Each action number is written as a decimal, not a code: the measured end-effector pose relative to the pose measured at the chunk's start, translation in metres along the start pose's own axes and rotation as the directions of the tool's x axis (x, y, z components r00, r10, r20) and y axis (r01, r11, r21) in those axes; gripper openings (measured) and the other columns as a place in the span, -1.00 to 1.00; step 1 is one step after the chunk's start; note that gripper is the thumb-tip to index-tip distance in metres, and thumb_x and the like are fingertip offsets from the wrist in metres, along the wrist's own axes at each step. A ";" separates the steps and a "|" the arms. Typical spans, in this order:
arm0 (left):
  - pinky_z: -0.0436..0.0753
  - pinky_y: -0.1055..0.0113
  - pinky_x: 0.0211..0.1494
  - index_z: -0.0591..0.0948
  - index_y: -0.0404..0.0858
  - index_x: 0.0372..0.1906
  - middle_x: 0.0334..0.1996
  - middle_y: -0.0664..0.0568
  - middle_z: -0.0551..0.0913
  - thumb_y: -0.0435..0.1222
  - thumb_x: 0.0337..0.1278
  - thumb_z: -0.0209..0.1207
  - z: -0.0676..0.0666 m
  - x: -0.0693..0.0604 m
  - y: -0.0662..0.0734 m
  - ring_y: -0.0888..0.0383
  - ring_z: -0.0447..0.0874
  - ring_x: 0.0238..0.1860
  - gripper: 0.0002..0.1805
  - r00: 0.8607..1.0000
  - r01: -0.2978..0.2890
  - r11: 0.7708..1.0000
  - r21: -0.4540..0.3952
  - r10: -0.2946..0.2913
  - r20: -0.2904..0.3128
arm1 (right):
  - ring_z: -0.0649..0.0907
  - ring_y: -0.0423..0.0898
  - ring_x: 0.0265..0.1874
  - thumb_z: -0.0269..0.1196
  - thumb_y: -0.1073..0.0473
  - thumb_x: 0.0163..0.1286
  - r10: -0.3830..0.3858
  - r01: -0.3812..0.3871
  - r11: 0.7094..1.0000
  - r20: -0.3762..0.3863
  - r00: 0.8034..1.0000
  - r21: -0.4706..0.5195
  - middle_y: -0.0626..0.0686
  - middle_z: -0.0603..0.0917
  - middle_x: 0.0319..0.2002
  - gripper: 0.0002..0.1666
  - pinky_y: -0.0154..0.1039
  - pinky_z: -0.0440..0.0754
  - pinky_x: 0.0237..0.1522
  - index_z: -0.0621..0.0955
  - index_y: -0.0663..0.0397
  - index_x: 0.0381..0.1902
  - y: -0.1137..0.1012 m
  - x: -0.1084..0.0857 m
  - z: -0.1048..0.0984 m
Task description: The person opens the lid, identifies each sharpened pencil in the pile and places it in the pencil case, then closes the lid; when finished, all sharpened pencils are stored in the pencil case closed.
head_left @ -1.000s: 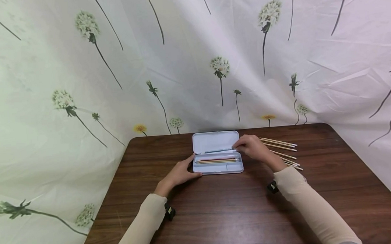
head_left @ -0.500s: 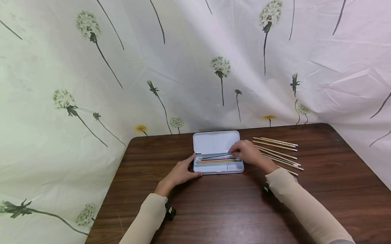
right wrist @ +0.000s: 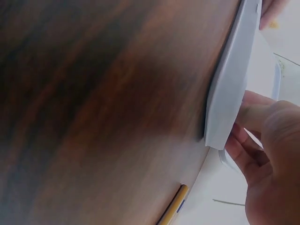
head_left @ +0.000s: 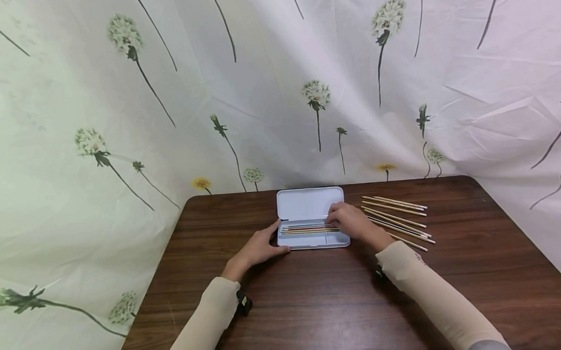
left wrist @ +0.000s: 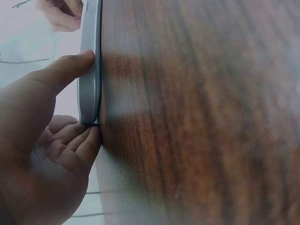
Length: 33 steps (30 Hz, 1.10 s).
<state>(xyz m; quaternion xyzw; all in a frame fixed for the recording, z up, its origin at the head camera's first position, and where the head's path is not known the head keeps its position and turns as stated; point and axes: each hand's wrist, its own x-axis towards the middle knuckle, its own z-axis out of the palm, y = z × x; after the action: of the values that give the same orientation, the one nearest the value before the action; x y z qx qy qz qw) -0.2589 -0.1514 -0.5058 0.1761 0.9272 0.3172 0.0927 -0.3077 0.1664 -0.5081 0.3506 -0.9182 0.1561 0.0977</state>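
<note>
A white pencil case point(head_left: 308, 241) stands on the table with its lid point(head_left: 310, 203) raised toward the back. Several pencils point(head_left: 309, 230) lie side by side in its rear compartment, a bluish one at the back. My left hand point(head_left: 259, 248) holds the case's left end, thumb on the front side and fingers round the back corner; the left wrist view shows that thumb point(left wrist: 70, 70) on the case wall. My right hand point(head_left: 353, 220) reaches into the case's right end and pinches the bluish pencil there. Its fingertips are partly hidden behind the case wall in the right wrist view.
Several loose wooden pencils point(head_left: 392, 216) lie fanned on the brown table point(head_left: 315, 300) right of the case; the end of a yellow pencil point(right wrist: 173, 206) shows in the right wrist view. A flower-printed cloth point(head_left: 266, 91) hangs behind the table.
My right hand has moved left and lowered the bluish pencil from in front of the lid into the case's rear compartment. The left hand has stayed in place on the case.
</note>
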 end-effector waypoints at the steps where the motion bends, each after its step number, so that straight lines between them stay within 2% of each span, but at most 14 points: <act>1: 0.40 -0.13 0.60 0.14 -0.25 0.72 0.63 -0.23 0.31 -0.03 0.33 0.43 0.000 0.000 0.000 -0.18 0.32 0.62 0.04 1.000 0.001 1.000 -0.001 -0.001 0.001 | 0.73 -0.01 -0.10 0.39 0.43 0.38 -0.008 0.008 1.000 0.000 1.000 -0.018 0.00 0.76 -0.19 -0.76 -0.04 0.74 -0.02 0.89 0.03 -0.19 0.000 0.000 0.001; 8: 0.40 -0.12 0.60 0.14 -0.23 0.73 0.64 -0.20 0.29 -0.01 0.33 0.44 -0.001 0.001 -0.001 -0.16 0.30 0.63 0.05 1.000 0.011 1.000 -0.008 -0.011 0.004 | 0.73 -0.03 -0.19 0.32 0.47 0.40 -0.046 0.046 0.993 -0.001 0.999 -0.111 -0.01 0.79 -0.24 -0.67 -0.08 0.75 -0.13 0.89 -0.02 -0.19 -0.003 -0.002 0.001; 13: 0.40 -0.12 0.60 0.13 -0.23 0.73 0.64 -0.20 0.29 -0.01 0.34 0.43 -0.001 0.002 -0.001 -0.15 0.31 0.63 0.05 1.000 0.008 1.000 -0.015 -0.008 0.005 | 0.74 -0.04 -0.21 0.31 0.46 0.42 -0.034 0.035 0.992 0.010 0.999 -0.121 -0.03 0.80 -0.24 -0.66 -0.09 0.75 -0.15 0.90 -0.05 -0.20 -0.004 -0.001 0.000; 19: 0.40 -0.11 0.60 0.13 -0.21 0.73 0.65 -0.20 0.29 -0.02 0.35 0.43 0.001 0.001 0.000 -0.15 0.30 0.63 0.04 1.000 0.013 1.000 -0.013 -0.013 0.008 | 0.78 -0.05 -0.17 0.32 0.46 0.41 0.002 -0.001 0.998 0.015 1.000 -0.062 -0.01 0.82 -0.21 -0.71 -0.07 0.77 -0.10 0.89 0.02 -0.20 -0.005 -0.003 -0.004; 27: 0.38 -0.12 0.61 0.13 -0.23 0.73 0.65 -0.20 0.28 -0.02 0.36 0.42 0.001 0.002 -0.001 -0.16 0.29 0.64 0.04 1.000 0.004 1.000 -0.023 -0.004 0.007 | 0.78 -0.07 -0.17 0.37 0.43 0.40 0.084 -0.083 0.994 -0.009 0.996 0.075 0.01 0.83 -0.19 -0.79 -0.06 0.76 -0.07 0.87 0.09 -0.17 0.002 -0.006 -0.015; 33: 0.41 -0.14 0.58 0.12 -0.25 0.73 0.63 -0.26 0.31 0.04 0.36 0.40 0.002 0.001 -0.005 -0.20 0.32 0.62 0.05 0.999 -0.039 0.999 -0.014 0.039 -0.003 | 0.78 -0.07 -0.19 0.39 0.43 0.39 0.101 -0.093 0.987 -0.051 0.994 0.133 0.06 0.85 -0.17 -0.82 -0.04 0.77 -0.10 0.87 0.14 -0.17 0.008 -0.012 -0.028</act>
<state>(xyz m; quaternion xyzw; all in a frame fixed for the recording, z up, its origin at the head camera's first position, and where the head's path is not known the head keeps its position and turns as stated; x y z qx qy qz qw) -0.2603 -0.1540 -0.5102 0.1930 0.9216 0.3255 0.0865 -0.3018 0.1894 -0.4869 0.3066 -0.9188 0.2304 0.0931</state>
